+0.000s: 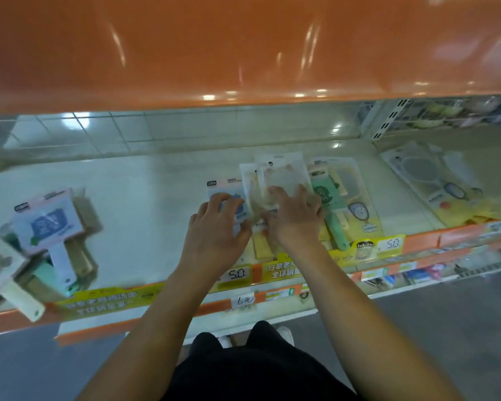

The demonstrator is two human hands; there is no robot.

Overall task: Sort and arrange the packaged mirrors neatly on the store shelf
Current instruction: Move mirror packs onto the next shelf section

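A pile of clear-packaged beige mirrors (278, 178) lies mid-shelf on the white store shelf (145, 198). My right hand (294, 218) lies flat on top of that pile, fingers spread. My left hand (216, 227) rests beside it on a blue-and-pink packaged mirror (224, 188), fingers bent over its edge. A green packaged mirror (329, 204) sits just right of the pile. At the left a heap of boxed mirrors (45, 224) lies crooked, some with handles over the shelf edge.
More packaged round mirrors (434, 180) lie at the right behind a clear divider. Yellow price tags (389, 244) line the orange shelf rail. An orange shelf (243, 53) overhangs closely above. A lower shelf with small goods (417, 273) sits below.
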